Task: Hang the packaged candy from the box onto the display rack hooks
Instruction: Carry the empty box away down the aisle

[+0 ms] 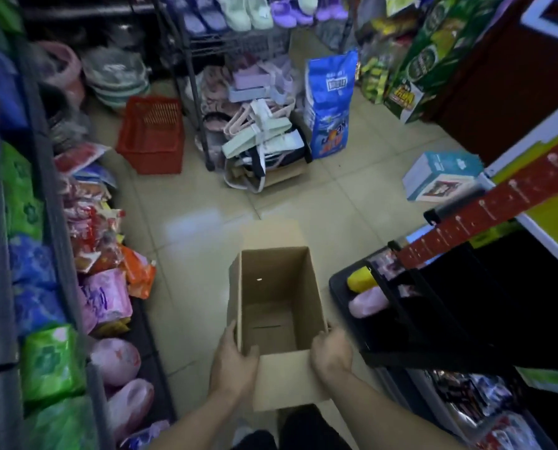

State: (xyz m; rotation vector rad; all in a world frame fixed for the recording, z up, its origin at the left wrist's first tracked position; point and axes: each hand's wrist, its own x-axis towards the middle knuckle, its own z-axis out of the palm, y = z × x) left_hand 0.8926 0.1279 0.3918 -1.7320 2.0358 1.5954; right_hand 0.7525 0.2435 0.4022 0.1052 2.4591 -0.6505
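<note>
An open cardboard box (276,287) stands on the tiled floor in front of me, and its inside shows only bare cardboard. My left hand (233,360) grips the box's near left corner, thumb inside the rim. My right hand (332,352) grips the near right corner. The near flap (287,381) folds down toward me between my wrists. A black display rack (433,303) stands to the right, with a red strip (485,216) running across it. Dark candy packages (465,394) hang low on the rack at the lower right.
Shelves of bagged goods (53,358) line the left side. A red basket (152,134), a wire rack with hangers (261,131), a blue bag (331,105) and a light-blue carton (443,177) stand on the floor ahead. Open tiles (199,222) lie beyond the box.
</note>
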